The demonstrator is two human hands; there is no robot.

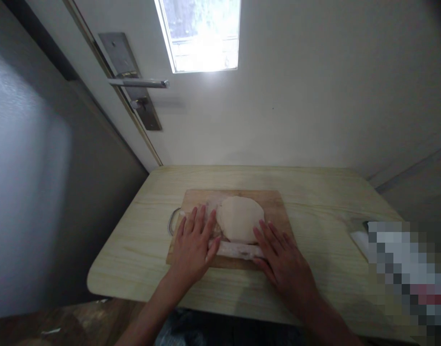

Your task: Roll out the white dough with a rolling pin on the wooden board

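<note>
A wooden cutting board (274, 204) with a metal handle loop at its left end lies on a light wood table (314, 192). On it rests a pale round lump of dough (240, 217). In front of that lies a long roll of dough (238, 249). My left hand (193, 242) lies flat on the roll's left end, fingers stretched out. My right hand (283, 257) lies flat on its right end, fingers also out. Neither hand grips anything.
A white door with a metal lever handle (139, 83) and a small bright window (204, 33) stands behind the table. A dark wall is at the left. At the table's right edge sits a blurred patch (404, 259) beside a pale object.
</note>
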